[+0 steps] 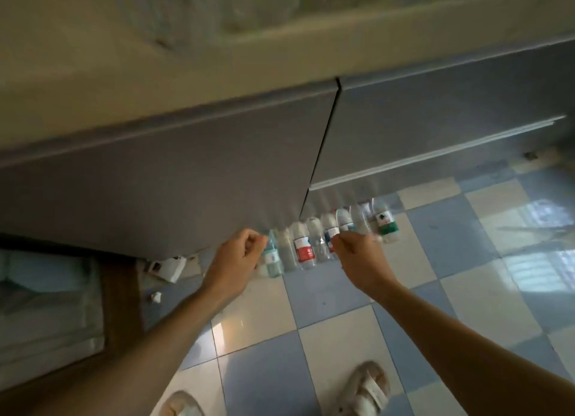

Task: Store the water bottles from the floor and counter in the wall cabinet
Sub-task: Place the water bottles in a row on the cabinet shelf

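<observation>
Reaching low, left hand (241, 253) and right hand (357, 253) were curled over water bottles (314, 244) rowed on floor at cabinet (186, 172) base (grip unclear w/ blur). Risk: toppling neighbours.

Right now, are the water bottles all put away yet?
Not yet. Nothing looks stored: the row of clear plastic water bottles stands on the blue and white checkered floor against the grey base cabinet. The left hand and right hand reach down to them with curled fingers. Every bottle remains, and the wall cabinet is out of view.
</observation>
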Demonstrator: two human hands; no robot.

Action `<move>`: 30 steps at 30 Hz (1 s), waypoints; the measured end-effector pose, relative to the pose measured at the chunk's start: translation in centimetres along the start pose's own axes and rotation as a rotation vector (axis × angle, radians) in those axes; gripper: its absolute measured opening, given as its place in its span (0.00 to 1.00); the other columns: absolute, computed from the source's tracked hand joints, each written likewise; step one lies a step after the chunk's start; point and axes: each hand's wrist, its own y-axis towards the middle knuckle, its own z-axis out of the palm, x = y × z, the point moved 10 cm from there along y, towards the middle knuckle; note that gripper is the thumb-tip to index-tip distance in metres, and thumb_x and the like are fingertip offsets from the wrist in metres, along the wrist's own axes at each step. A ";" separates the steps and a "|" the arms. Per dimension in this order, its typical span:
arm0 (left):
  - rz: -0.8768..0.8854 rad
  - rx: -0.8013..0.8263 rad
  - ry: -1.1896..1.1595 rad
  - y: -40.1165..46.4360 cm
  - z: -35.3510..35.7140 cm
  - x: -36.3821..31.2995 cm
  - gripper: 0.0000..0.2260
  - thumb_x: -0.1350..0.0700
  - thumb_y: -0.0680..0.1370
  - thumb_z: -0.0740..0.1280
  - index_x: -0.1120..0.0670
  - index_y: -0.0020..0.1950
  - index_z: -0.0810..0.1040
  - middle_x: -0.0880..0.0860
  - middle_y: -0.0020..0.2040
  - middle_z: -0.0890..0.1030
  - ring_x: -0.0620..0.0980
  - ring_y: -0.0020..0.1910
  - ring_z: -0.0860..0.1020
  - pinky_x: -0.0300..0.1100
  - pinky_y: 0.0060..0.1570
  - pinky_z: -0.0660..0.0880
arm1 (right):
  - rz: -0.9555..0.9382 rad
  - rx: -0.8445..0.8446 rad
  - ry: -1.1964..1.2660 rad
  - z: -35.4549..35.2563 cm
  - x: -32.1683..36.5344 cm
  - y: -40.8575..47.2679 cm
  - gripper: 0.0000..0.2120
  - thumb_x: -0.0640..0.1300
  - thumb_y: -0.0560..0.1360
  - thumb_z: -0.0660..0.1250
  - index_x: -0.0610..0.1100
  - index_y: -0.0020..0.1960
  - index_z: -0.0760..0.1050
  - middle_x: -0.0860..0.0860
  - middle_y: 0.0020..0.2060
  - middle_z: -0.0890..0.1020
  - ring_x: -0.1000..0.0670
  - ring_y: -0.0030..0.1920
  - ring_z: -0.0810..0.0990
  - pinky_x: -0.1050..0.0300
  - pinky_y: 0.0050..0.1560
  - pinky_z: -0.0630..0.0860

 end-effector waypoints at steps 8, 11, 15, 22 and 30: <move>-0.154 -0.027 0.168 7.0 11.1 17.2 0.09 0.48 0.80 0.68 0.50 0.55 0.75 0.48 0.48 0.78 0.50 0.44 0.79 0.53 0.43 0.80 | -0.042 0.156 -0.116 14.1 -13.0 9.9 0.09 0.43 0.84 0.60 0.45 0.50 0.77 0.49 0.43 0.81 0.51 0.41 0.79 0.63 0.38 0.73; -0.217 -0.045 0.208 9.5 14.6 23.5 0.13 0.47 0.80 0.68 0.53 0.60 0.77 0.53 0.52 0.78 0.54 0.50 0.78 0.56 0.49 0.80 | -0.052 0.197 -0.139 19.3 -17.3 12.8 0.12 0.44 0.84 0.60 0.42 0.62 0.78 0.45 0.53 0.83 0.46 0.49 0.82 0.52 0.53 0.81; -0.290 -0.071 0.235 12.5 19.1 31.1 0.18 0.45 0.79 0.69 0.53 0.65 0.75 0.55 0.57 0.76 0.54 0.53 0.77 0.49 0.55 0.75 | -0.068 0.189 -0.152 25.4 -21.4 16.3 0.15 0.46 0.83 0.61 0.44 0.67 0.75 0.43 0.60 0.81 0.44 0.57 0.81 0.45 0.58 0.81; -0.306 -0.175 0.146 16.8 22.9 37.3 0.30 0.46 0.75 0.74 0.52 0.73 0.68 0.58 0.64 0.74 0.59 0.61 0.75 0.50 0.56 0.73 | -0.215 0.118 -0.138 31.6 -23.0 19.8 0.25 0.45 0.83 0.62 0.46 0.78 0.63 0.45 0.76 0.67 0.42 0.75 0.67 0.44 0.74 0.66; -0.267 -0.150 0.024 18.9 25.6 39.1 0.42 0.45 0.74 0.75 0.48 0.81 0.55 0.55 0.68 0.76 0.56 0.64 0.77 0.55 0.60 0.78 | -0.259 0.119 -0.149 36.2 -23.9 21.3 0.29 0.44 0.83 0.60 0.50 0.82 0.56 0.48 0.82 0.53 0.44 0.81 0.51 0.47 0.77 0.56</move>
